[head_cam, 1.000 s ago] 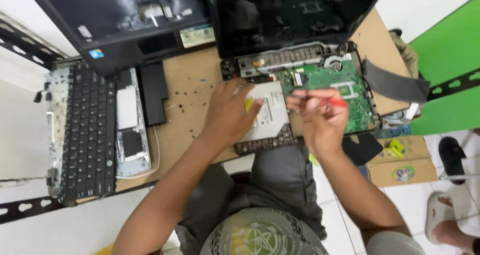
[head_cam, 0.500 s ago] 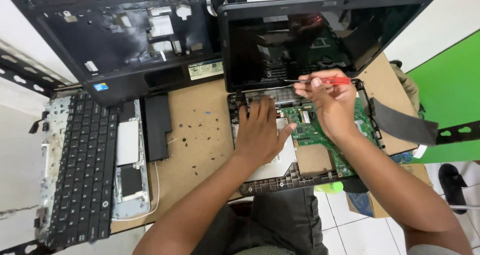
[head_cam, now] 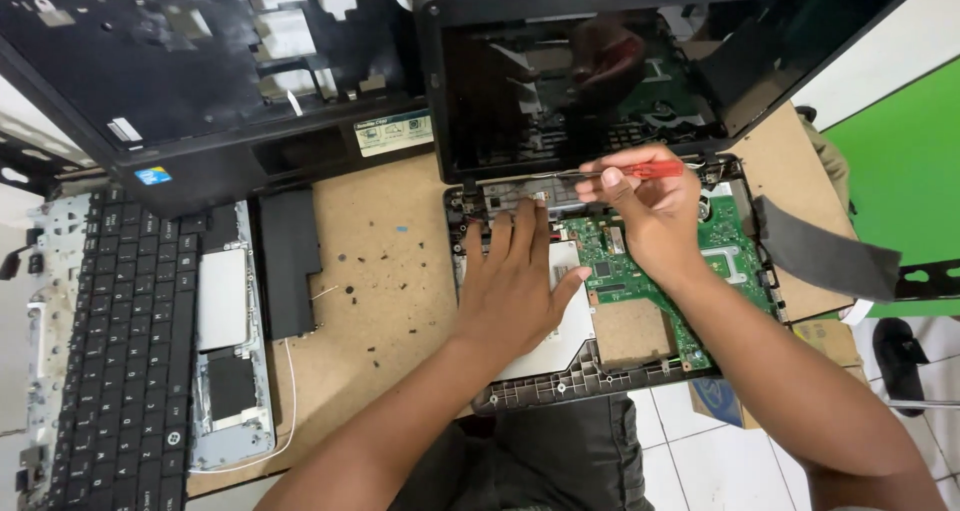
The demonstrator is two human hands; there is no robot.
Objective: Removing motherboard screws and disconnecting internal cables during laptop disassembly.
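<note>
An opened laptop base (head_cam: 600,371) lies on a wooden board, its green circuit board (head_cam: 720,246) exposed and its dark screen (head_cam: 600,81) standing up behind. My left hand (head_cam: 515,281) rests flat, fingers spread, on the silver drive plate (head_cam: 575,321) in the base. My right hand (head_cam: 640,206) grips a red-handled screwdriver (head_cam: 650,170), whose thin shaft points left to the rear hinge edge of the base.
A removed black palmrest cover (head_cam: 200,81) leans at the back left. A loose keyboard (head_cam: 120,371) and a silver bracket plate (head_cam: 225,371) lie at the left, a black battery bar (head_cam: 290,261) beside them. Small screws (head_cam: 355,296) dot the board. A grey strip (head_cam: 825,256) lies right.
Both hands moved from the front of the base up toward its rear edge. The left hand flattened on the drive plate, and the screwdriver now lies level at the hinge.
</note>
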